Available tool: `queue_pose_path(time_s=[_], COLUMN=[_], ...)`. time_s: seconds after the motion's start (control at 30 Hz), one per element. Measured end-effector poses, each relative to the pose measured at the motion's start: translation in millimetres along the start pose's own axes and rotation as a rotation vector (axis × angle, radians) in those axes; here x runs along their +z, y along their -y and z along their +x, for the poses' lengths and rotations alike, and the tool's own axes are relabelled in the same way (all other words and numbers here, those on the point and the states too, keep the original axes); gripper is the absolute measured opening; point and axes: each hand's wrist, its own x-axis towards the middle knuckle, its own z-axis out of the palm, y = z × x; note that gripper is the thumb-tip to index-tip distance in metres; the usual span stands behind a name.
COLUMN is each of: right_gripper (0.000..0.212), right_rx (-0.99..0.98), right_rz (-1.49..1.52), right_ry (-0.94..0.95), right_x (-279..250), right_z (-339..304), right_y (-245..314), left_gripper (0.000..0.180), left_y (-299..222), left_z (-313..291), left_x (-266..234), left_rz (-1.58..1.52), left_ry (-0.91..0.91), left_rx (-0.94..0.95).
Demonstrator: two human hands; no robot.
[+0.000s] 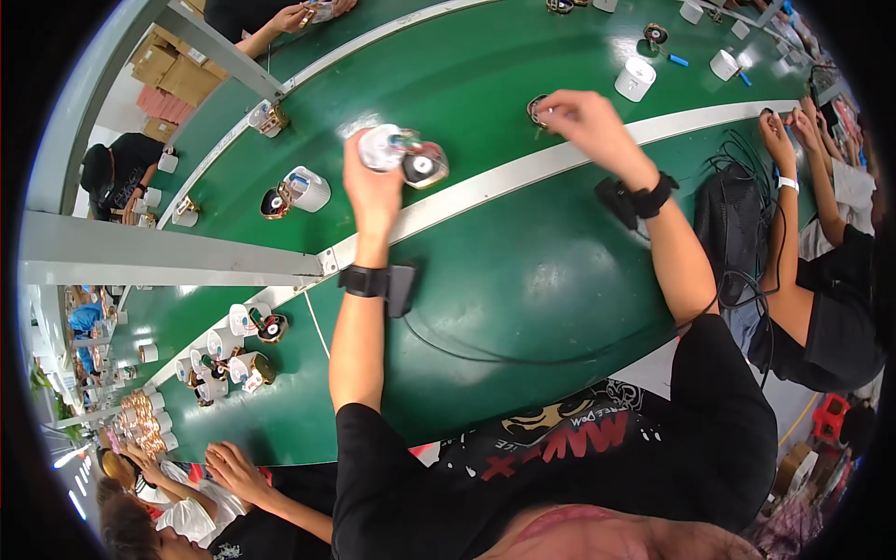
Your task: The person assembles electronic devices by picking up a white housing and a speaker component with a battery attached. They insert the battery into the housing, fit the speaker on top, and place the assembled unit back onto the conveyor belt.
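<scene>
Over the green table (317, 126), the left hand (371, 194) grasps a white housing (380, 149), probably light and stiff, better held by its wall than by its fragile-looking wires (407, 145). Beside a small round part (536, 108), the right hand (590, 126) works apart; its grip I cannot tell.

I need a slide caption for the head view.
Over a green surface, left hand holding a white housing, right hand by a small part.

The black short-sleeved T-shirt (560, 481) has a red-and-white print (597, 435); black wrist straps (362, 281) carry dark boxes (401, 290) with thin cables (504, 360)
</scene>
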Motion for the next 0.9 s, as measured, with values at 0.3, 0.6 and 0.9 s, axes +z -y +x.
queue_pose_path(time_s=[0.3, 0.6, 0.9], right_gripper=[0.049, 0.042, 0.022], right_rx=[0.191, 0.170, 0.486], right_rz=[-0.459, -0.594, 1.577], right_ry=[-0.150, 0.049, 0.446], right_x=[17.3, 7.0, -3.2], right_z=[1.3, 17.8, 3.6], right_y=[-39.8, -36.7, -24.3], left_gripper=[0.080, 0.095, 0.060], left_y=[26.0, -79.5, -97.6], left_z=[9.3, -8.6, -35.2], left_x=[-28.7, -87.1, 18.6], left_rz=[0.325, 0.599, 0.306], left_ry=[-0.038, 0.082, 0.522], left_rx=[-0.105, -0.039, 0.153])
